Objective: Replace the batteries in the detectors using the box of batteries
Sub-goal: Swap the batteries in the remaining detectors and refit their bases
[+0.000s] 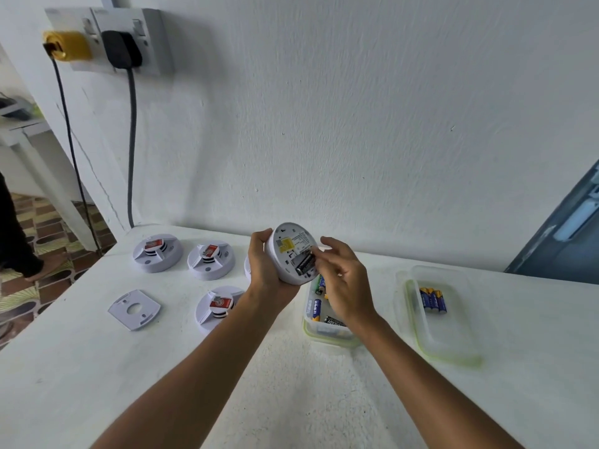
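Observation:
My left hand (pixel 264 265) grips a round white detector (pixel 289 246) above the table, its back turned to me with a yellow label showing. A dark battery (pixel 304 263) lies in its open compartment. My right hand (pixel 340 280) has its fingertips at that battery, pinching or pressing it. Right below the hands stands a clear plastic box (pixel 319 328) with several loose batteries in it. Three more white detectors lie on the table: one at the far left (pixel 158 252), one beside it (pixel 210 260) and one nearer to me (pixel 218 304).
A white mounting plate (pixel 134 308) lies at the left of the white table (pixel 291 400). The box's clear lid (pixel 447 338) lies to the right with a few blue batteries (pixel 432 299) on it. Two plugs with hanging cables sit in wall sockets (pixel 129 43) at upper left.

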